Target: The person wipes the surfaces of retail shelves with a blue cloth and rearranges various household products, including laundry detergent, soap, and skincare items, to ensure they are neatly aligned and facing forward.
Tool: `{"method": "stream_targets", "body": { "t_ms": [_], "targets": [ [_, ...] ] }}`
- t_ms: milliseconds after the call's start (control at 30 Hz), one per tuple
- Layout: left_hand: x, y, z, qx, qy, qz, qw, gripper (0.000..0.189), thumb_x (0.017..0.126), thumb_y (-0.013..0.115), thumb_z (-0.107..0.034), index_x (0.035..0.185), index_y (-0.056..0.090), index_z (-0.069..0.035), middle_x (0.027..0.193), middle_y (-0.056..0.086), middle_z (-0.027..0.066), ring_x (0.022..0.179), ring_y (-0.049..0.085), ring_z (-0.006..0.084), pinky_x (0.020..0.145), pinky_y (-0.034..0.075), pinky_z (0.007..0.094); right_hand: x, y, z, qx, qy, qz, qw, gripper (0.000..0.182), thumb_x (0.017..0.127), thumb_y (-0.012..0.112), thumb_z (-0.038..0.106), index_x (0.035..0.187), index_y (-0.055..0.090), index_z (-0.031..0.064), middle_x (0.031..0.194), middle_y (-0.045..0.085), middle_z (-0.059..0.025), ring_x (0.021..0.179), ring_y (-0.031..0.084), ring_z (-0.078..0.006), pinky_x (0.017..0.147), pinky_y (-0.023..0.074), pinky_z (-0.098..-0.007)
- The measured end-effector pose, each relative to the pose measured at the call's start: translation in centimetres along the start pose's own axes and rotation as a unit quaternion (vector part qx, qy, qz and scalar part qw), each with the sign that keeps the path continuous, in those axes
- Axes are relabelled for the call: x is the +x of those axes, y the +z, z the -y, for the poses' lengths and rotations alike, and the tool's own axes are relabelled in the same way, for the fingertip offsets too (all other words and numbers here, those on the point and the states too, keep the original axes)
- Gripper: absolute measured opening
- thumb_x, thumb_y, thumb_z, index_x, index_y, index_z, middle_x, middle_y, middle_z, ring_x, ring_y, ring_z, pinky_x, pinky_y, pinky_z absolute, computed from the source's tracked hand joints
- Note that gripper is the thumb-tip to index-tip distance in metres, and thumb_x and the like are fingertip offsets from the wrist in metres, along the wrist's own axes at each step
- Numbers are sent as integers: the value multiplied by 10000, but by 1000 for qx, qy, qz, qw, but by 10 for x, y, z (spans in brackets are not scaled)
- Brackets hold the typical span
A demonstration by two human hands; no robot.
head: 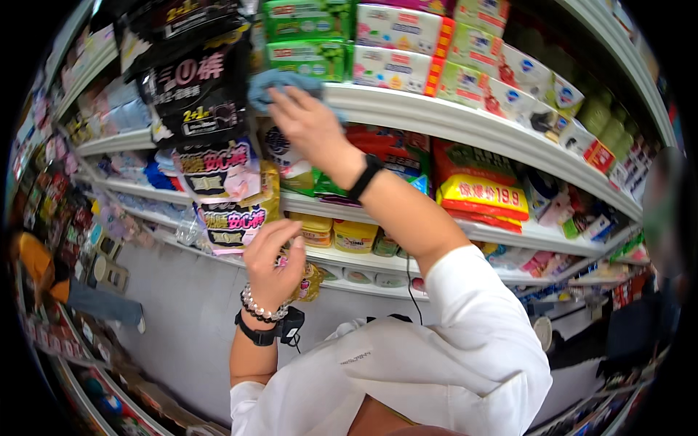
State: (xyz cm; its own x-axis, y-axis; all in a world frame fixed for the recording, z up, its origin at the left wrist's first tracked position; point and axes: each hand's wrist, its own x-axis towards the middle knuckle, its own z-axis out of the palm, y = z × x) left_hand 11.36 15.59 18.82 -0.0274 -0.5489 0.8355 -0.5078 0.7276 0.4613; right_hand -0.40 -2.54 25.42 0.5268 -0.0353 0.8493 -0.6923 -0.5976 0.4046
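My right hand (305, 122), with a black band at its wrist, presses a folded blue cloth (286, 86) against the front edge of a white shelf (392, 109). The cloth is bunched under my fingers beside a black hanging package (196, 92). Lower down, my left hand (275, 261) is raised with loosely bent fingers and nothing visible in it. It is close to a pink-and-gold hanging package (234, 223); whether they touch I cannot tell. Beaded bracelets and a strapped black device (272, 329) circle the left wrist.
Boxed packs (398, 68) and green packs (305, 60) line the shelf above the edge. Bagged goods (480, 191) and yellow tubs (354, 235) fill lower shelves. A dark cable (410, 289) hangs near my body. At the left, another person (82, 294) is by stools (109, 272).
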Motion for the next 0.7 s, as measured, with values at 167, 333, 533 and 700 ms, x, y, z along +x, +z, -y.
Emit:
{"method": "stream_targets", "body": {
  "t_ms": [167, 333, 533, 700],
  "targets": [
    [-14, -6, 5, 22, -33, -2, 999, 188, 776, 602, 23, 960, 643, 29, 913, 643, 166, 814, 626, 271, 750, 493, 333, 9, 14, 12, 56, -3, -25, 998, 266, 709, 580, 94, 959, 631, 19, 1169, 586, -85, 1108, 517, -246, 829, 477, -312],
    [-13, 3, 7, 10, -37, 15, 999, 178, 794, 589, 25, 966, 634, 35, 914, 642, 165, 807, 615, 264, 747, 486, 333, -36, -37, -16, 13, 35, -26, 999, 307, 720, 573, 89, 1016, 616, 24, 1188, 579, -94, 1125, 519, -259, 864, 475, -326],
    [-9, 35, 7, -24, -29, 64, 997, 160, 816, 570, 27, 966, 627, 31, 911, 640, 145, 816, 606, 250, 755, 474, 322, -117, -132, -73, -125, 107, -24, 986, 283, 746, 562, 91, 1019, 626, 58, 1203, 578, -83, 1108, 535, -254, 886, 479, -323],
    [3, 69, -6, -64, -24, 104, 992, 170, 805, 572, 40, 965, 628, 36, 915, 641, 161, 823, 613, 267, 756, 476, 329, -164, -201, -119, -218, 203, -44, 953, 344, 714, 591, 24, 1044, 639, 108, 1196, 583, -83, 1061, 539, -272, 873, 485, -346]
  ]
}}
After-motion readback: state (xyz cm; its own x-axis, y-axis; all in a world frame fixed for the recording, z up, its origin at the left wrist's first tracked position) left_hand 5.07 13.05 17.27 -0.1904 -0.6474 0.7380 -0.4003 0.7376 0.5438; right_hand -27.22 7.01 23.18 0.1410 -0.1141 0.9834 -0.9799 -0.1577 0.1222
